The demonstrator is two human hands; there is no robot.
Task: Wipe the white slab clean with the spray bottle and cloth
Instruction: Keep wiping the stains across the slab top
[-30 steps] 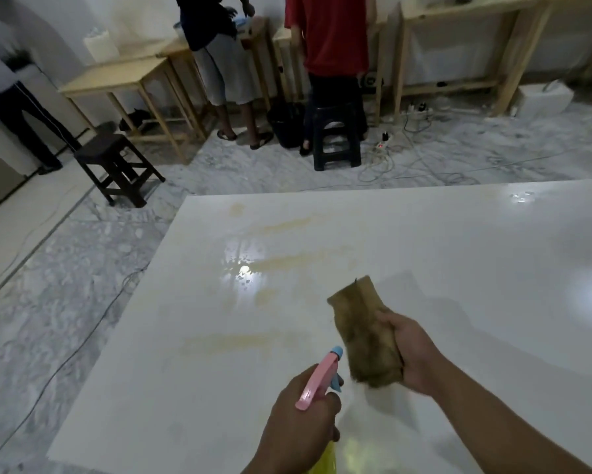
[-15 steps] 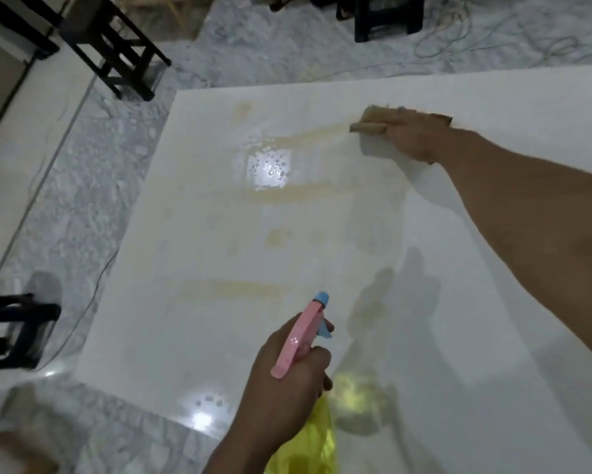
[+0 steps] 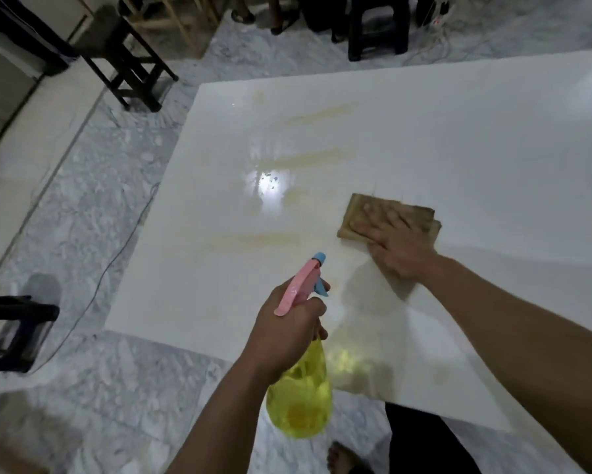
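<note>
Right hand [image 3: 398, 242] flat on cloth [image 3: 356, 218]; left hand [image 3: 284, 331] grips spray bottle [image 3: 301, 401].

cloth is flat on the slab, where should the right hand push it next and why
Probably leftward. The right hand presses the cloth flat on the white slab, and the nearest yellowish streak lies just to its left, unwiped. More streaks sit farther up. The left hand holds the spray bottle clear.

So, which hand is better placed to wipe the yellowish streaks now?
Right hand: it presses the folded brown cloth flat beside them. Left hand grips the yellow spray bottle.
</note>
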